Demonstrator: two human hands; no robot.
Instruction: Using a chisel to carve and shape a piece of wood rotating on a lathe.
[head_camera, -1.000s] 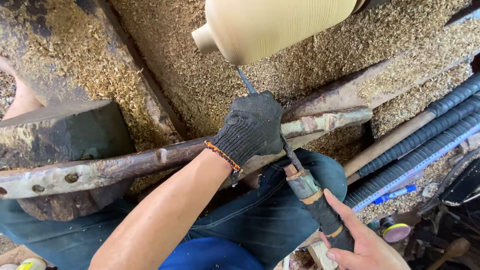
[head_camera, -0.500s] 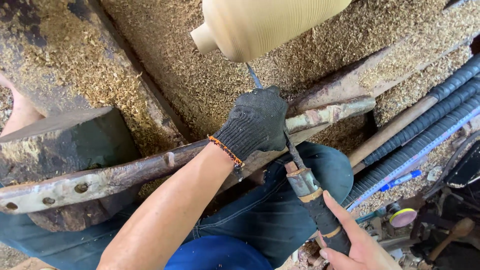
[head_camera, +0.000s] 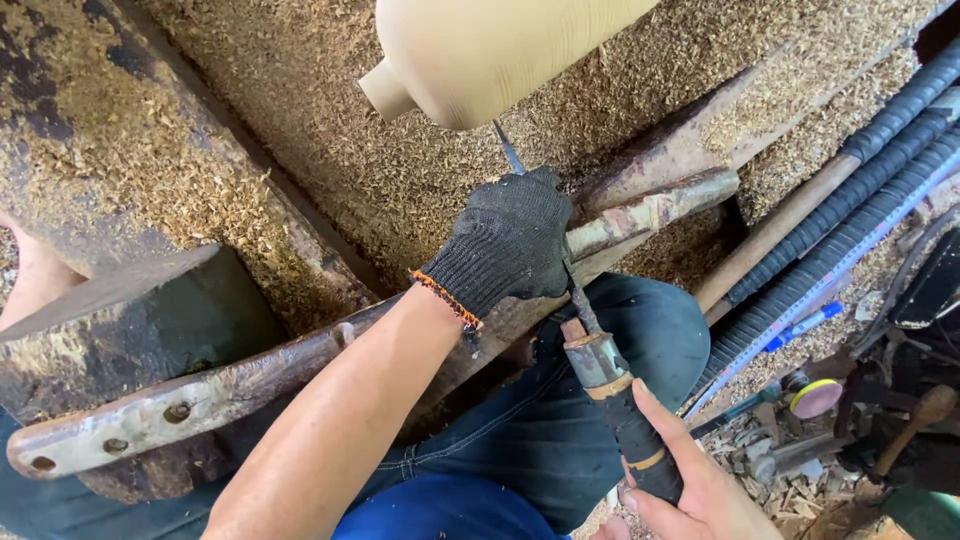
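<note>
A pale, smooth turned wooden piece (head_camera: 490, 50) with a narrow neck hangs at the top centre. My left hand (head_camera: 510, 245), in a dark knit glove, presses the metal shaft of a turning chisel (head_camera: 600, 365) down onto a worn wooden tool rest bar (head_camera: 250, 385). The chisel's tip (head_camera: 505, 145) reaches up to the underside of the pale piece. My bare right hand (head_camera: 690, 490) grips the chisel's dark handle at the bottom, near my knee in blue trousers.
Wood shavings (head_camera: 330, 150) cover the surfaces all round. Long ribbed dark rods and wooden handles (head_camera: 850, 210) lean at the right. Small tools and a disc-shaped part (head_camera: 815, 397) lie among the chips at the lower right.
The view has shifted slightly; the pale piece sits a little further right. Both hands keep their hold on the chisel against the rest.
</note>
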